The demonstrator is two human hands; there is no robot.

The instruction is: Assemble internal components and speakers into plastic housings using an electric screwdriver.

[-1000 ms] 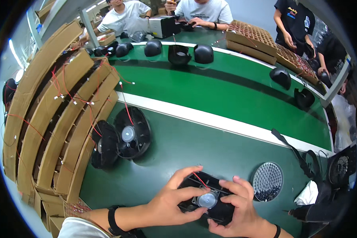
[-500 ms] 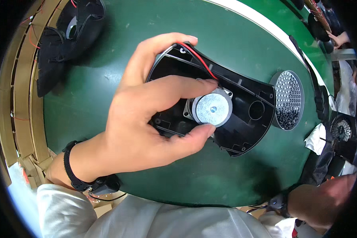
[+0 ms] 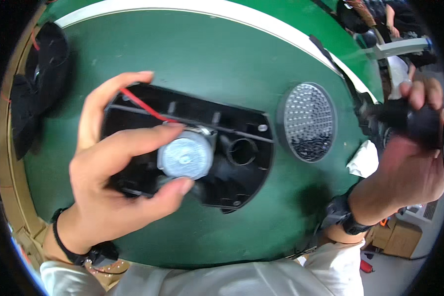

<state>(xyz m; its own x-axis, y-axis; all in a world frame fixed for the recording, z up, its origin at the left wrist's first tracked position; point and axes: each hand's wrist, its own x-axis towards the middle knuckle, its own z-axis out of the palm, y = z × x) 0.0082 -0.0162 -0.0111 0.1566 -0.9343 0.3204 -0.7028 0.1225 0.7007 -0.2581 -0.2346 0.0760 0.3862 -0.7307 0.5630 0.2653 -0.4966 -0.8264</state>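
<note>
Black plastic housing (image 3: 222, 148) with round silver motor (image 3: 185, 158), pinched by left hand (image 3: 108, 182).

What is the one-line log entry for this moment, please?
left hand: grips black housing at silver motor | right hand: raised, holds dark object | round mesh grille: on green table

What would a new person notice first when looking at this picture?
The left hand fills the lower left of the view, gripping a black plastic housing with a round silver motor at its middle and a red wire running over the top. To the right, a round perforated grille lies on the green table. At the far right edge, the right hand holds a blurred dark object.
</note>
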